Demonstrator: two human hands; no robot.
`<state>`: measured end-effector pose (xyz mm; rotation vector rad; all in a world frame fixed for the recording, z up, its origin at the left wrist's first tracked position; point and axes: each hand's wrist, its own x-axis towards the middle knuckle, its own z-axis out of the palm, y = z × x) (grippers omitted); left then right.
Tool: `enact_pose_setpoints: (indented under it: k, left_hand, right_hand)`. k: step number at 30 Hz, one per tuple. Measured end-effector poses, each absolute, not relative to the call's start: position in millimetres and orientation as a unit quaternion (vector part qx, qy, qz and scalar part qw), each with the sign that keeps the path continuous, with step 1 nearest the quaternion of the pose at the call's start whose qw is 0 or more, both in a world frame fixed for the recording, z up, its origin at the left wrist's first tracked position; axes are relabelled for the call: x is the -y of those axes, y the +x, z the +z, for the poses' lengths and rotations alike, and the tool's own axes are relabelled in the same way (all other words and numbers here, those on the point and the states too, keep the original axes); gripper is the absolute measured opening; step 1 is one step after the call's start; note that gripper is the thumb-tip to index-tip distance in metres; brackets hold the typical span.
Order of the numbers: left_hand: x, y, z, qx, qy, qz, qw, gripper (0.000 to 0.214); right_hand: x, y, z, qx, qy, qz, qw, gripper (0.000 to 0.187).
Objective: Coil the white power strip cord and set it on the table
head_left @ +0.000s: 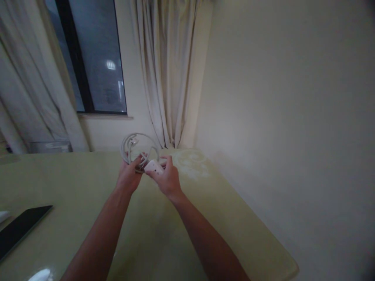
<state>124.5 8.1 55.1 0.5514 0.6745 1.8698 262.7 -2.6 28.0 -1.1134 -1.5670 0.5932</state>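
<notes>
Both hands are held together above the far part of the table. My left hand [129,174] is closed around a coiled pale cable [141,135], whose loops stand up over the fingers. In my right hand [170,177] is a white power strip [154,167], gripped between thumb and fingers with its socket holes facing me. A plug [133,142] seems to show within the loops of cable. The left fingertips are partly hidden behind the cable and the power strip.
The greenish table [140,234] reaches to the wall [278,117] on the right. A dark flat panel [23,226] lies at the left, with a white object [4,215] beside it. Curtains [166,70] and a window [96,54] are behind the table.
</notes>
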Motion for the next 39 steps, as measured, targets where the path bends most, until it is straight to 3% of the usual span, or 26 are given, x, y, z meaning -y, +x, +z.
enact_pose_setpoints:
  k: [3, 7, 11, 14, 20, 24, 27, 30, 33, 36, 39]
  left_hand:
    - [-6, 124, 50, -0.276, 0.269, 0.737, 0.555, 0.059]
    - [2, 125, 43, -0.257, 0.253, 0.703, 0.612, 0.062]
    - [10, 136, 47, -0.253, 0.283, 0.677, 0.631, 0.070]
    - [17, 152, 52, -0.252, 0.328, 0.676, 0.610, 0.071]
    - [25, 177, 52, -0.334, 0.437, 0.647, 0.528, 0.066]
    - [26, 173, 59, -0.364, 0.481, 0.647, 0.467, 0.056]
    - [28, 164, 69, -0.375, 0.489, 0.671, 0.412, 0.058]
    - [29, 157, 74, -0.347, 0.468, 0.704, 0.406, 0.068]
    - [26, 150, 72, -0.299, 0.432, 0.719, 0.456, 0.079]
    - [23, 145, 67, -0.277, 0.431, 0.699, 0.498, 0.090]
    - [21, 144, 63, -0.283, 0.458, 0.680, 0.497, 0.096]
  right_hand:
    - [-6, 270, 35, 0.641, -0.470, 0.199, 0.574, 0.057]
    - [-14, 276, 30, 0.625, -0.433, 0.222, 0.610, 0.040]
    - [-24, 278, 29, 0.530, -0.418, 0.343, 0.654, 0.040]
    - [-27, 276, 29, 0.502, -0.431, 0.356, 0.660, 0.043]
    - [-23, 264, 26, 0.458, -0.436, 0.392, 0.668, 0.068]
    - [-20, 264, 27, 0.457, -0.423, 0.410, 0.666, 0.052]
    - [-15, 270, 33, 0.524, -0.424, 0.294, 0.678, 0.047]
    - [-10, 278, 43, 0.656, -0.404, 0.182, 0.611, 0.035]
    - [-8, 284, 51, 0.728, -0.432, 0.144, 0.512, 0.035]
    - [-11, 287, 51, 0.736, -0.456, 0.174, 0.469, 0.039]
    - [-15, 288, 47, 0.716, -0.438, 0.255, 0.480, 0.037]
